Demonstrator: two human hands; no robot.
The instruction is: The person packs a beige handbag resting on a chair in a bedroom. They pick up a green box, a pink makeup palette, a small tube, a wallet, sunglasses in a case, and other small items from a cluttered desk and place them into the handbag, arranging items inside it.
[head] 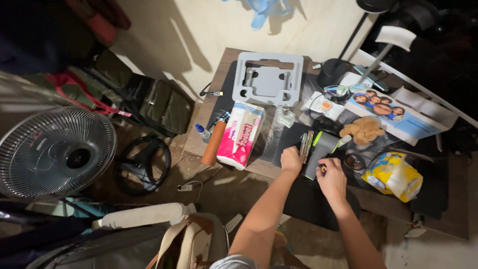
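Observation:
My left hand rests on the near edge of a dark mat on the wooden table, its fingers curled just below a bundle of pens. My right hand pinches a small yellow and dark object against the lower end of a grey handheld device with a green stripe. The device lies on the mat between both hands. What the small object is stays too small to tell.
A pink and white tissue pack, an orange tube, a grey laptop stand, a brown plush toy, a yellow packet and a printed sheet crowd the table. A fan, a steering wheel and bags stand on the floor at left.

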